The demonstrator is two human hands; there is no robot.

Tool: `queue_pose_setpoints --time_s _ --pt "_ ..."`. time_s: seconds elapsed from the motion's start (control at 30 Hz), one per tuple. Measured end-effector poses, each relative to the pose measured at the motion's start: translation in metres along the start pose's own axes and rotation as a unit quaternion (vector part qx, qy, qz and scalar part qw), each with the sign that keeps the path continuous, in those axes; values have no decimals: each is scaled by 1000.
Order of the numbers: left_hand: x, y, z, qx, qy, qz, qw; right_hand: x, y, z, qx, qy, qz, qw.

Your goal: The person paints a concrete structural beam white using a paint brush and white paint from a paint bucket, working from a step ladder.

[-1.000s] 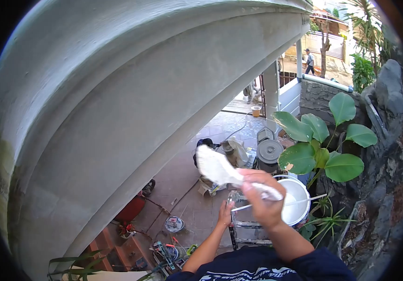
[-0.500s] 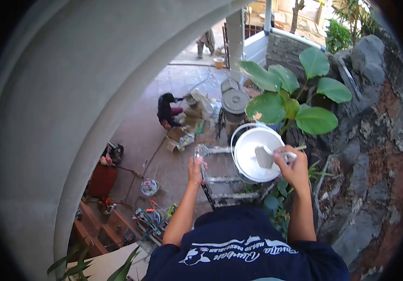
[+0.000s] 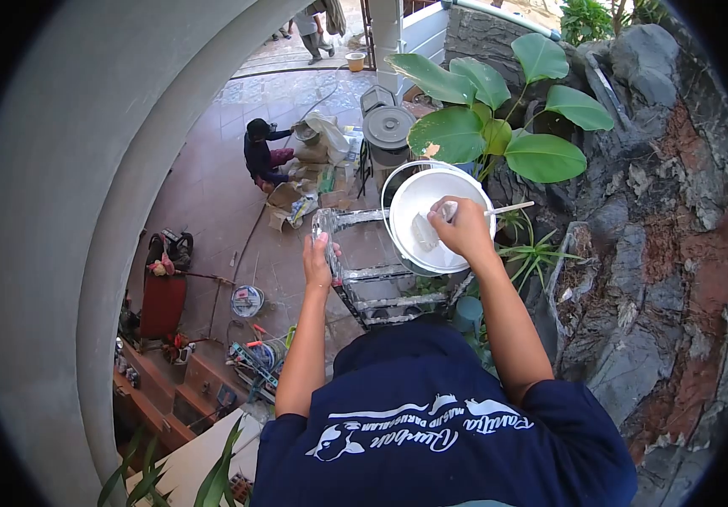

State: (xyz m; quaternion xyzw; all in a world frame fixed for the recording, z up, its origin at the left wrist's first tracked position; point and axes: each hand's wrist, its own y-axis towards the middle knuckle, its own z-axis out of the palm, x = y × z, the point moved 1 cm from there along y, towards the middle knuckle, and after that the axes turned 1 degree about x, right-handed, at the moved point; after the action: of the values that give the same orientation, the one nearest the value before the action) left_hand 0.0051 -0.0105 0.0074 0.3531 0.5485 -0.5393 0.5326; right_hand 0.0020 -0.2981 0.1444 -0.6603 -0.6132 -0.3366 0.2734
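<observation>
My left hand (image 3: 319, 260) is wrapped around the left rail of a paint-spattered ladder (image 3: 372, 274). A white bucket (image 3: 409, 196) with a wire handle is at the ladder's top, white paint inside it. In my right hand (image 3: 465, 228) is a paintbrush (image 3: 425, 231), its broad head coated white and angled down inside the bucket; my fingers cover most of its handle. A thin pale stick (image 3: 512, 207) juts out past the bucket's right rim, beside my right hand.
Far below, a person (image 3: 264, 156) crouches by sacks and cardboard. Another person (image 3: 311, 35) stands farther off. A curved wall (image 3: 51, 220) rises on the left, rough rock (image 3: 634, 304) on the right. A broad-leaved plant (image 3: 499, 127) grows behind the bucket. Tools (image 3: 254, 367) lie below left.
My right hand has brought the paintbrush farther left and lower into the bucket. My left hand stays on the ladder. The whole view has shifted, so everything appears higher and farther left.
</observation>
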Motion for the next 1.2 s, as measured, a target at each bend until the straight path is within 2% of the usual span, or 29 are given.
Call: queue_pose_setpoints --time_s 0.03,0.13,0.23,0.33,0.37,0.47,0.57,0.63,0.77,0.87,0.93,1.0,1.2 --pt "0 -1 0 0 -1 -1 1000 0 3 3 13 -3 17 1000" --pt "-1 -2 2 -2 -1 -4 1000 -4 9 10 31 -36 -11 999" --pt "-3 -1 1 -2 6 -4 1000 0 6 3 45 7 47 998" --pt "-1 0 0 1 7 2 1000 -19 7 1 20 219 149 964" --pt "0 0 0 1 8 3 1000 -24 7 -1 -3 265 149 953" --pt "-4 -1 1 1 8 -3 1000 -27 9 -8 -32 277 168 945" --pt "-4 -1 2 2 4 -7 1000 -25 15 -2 -29 111 103 988" --pt "-3 -1 0 2 5 -4 1000 -11 16 2 -18 7 68 997" --pt "-4 -2 1 3 8 1 1000 -18 20 18 -3 -13 29 999" --pt "-3 -1 0 1 7 0 1000 -28 21 11 14 146 168 975" --pt "-2 0 0 0 4 -1 1000 -19 18 -4 -18 296 172 939" --pt "-2 0 0 3 2 -2 1000 -17 16 -15 -47 423 201 882" --pt "-4 -1 1 10 1 -3 1000 -22 14 -11 -59 515 212 828"
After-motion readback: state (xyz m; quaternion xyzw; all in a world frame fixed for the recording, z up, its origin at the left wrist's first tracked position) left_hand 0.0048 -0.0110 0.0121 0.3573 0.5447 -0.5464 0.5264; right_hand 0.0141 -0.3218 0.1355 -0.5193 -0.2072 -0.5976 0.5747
